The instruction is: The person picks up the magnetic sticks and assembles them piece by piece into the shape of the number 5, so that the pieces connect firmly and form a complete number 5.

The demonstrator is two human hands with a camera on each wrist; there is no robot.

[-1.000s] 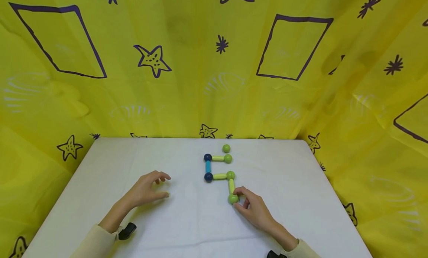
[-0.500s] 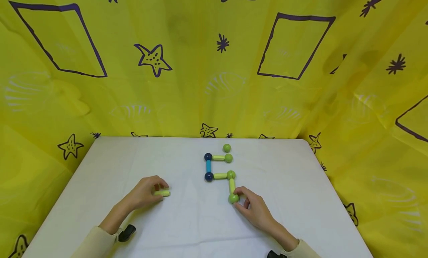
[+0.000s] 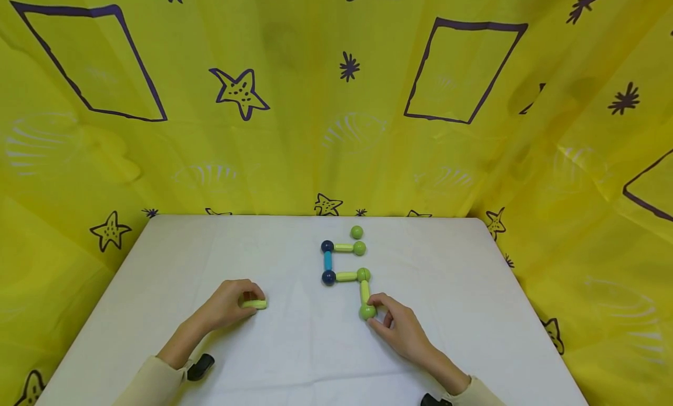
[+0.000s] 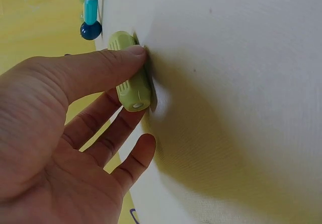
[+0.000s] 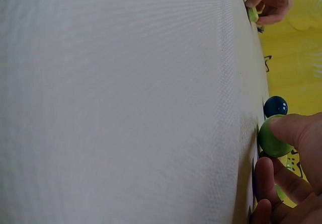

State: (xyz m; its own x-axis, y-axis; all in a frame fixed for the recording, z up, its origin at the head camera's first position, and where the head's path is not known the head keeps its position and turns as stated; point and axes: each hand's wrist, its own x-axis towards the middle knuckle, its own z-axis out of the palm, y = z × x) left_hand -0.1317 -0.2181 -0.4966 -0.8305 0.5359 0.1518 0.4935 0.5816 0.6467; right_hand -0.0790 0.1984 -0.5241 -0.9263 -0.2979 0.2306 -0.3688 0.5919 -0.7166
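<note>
On the white tabletop my left hand pinches a light green magnetic rod between thumb and fingers; the rod lies close to the cloth in the left wrist view. My right hand holds a green ball at the near end of a joined chain. From that ball a green rod runs to another green ball. A further green rod links it to a dark blue ball. The chain continues through a blue rod to a second dark blue ball.
A green rod and a green ball form the chain's far end. Just behind lies a separate green ball. A yellow patterned curtain surrounds the table at the back and sides.
My left hand, seen with parted fingers a second ago, has closed its thumb and fingers, and the green rod now shows in its pinch. The right hand has stayed on its ball.
</note>
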